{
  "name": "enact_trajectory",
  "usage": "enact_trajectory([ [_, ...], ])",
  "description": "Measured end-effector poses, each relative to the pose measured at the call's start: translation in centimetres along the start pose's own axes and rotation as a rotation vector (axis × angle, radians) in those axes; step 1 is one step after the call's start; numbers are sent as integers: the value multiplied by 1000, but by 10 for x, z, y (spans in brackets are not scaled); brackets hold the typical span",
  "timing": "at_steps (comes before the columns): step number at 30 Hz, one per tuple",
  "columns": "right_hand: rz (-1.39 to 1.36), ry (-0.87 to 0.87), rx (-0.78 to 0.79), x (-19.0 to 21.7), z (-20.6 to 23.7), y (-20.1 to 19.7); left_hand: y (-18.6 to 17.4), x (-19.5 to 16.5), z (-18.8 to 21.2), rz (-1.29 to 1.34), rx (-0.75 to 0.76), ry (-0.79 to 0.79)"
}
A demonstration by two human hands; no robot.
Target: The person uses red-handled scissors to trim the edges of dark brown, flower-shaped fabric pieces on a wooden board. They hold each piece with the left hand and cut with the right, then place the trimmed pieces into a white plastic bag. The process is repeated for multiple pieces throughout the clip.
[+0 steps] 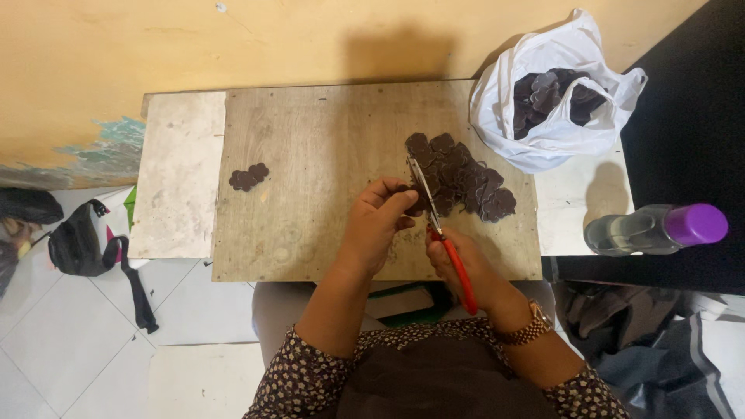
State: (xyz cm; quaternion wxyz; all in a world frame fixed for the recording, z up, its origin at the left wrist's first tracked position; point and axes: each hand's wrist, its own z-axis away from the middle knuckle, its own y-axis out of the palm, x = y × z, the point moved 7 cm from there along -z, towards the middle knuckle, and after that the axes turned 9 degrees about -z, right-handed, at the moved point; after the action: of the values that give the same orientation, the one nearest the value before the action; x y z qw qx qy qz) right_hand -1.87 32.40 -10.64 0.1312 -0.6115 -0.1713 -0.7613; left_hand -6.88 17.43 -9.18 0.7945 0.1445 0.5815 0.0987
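My left hand [378,219] pinches a small dark brown scalloped piece [414,206] over the wooden board [326,147]. My right hand [458,260] grips red-handled scissors [438,229], whose blades point away from me and meet that piece. Just beyond the blades lies a pile of the same dark brown pieces [466,182]. A single cut piece [248,177] rests alone on the board's left part.
A white plastic bag [555,89] holding more dark pieces sits at the back right. A clear bottle with a purple cap [656,229] lies on a black surface to the right. A black bag [77,244] is on the tiled floor, left.
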Motion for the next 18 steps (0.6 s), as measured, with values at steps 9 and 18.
enact_trajectory([
  [9, 11, 17, 22, 10, -8, -8, 3, -11, -9, -39, -13, 18],
  [18, 47, 2, 7, 11, -7, -16, 7, -18, -11, -117, 8, 68],
])
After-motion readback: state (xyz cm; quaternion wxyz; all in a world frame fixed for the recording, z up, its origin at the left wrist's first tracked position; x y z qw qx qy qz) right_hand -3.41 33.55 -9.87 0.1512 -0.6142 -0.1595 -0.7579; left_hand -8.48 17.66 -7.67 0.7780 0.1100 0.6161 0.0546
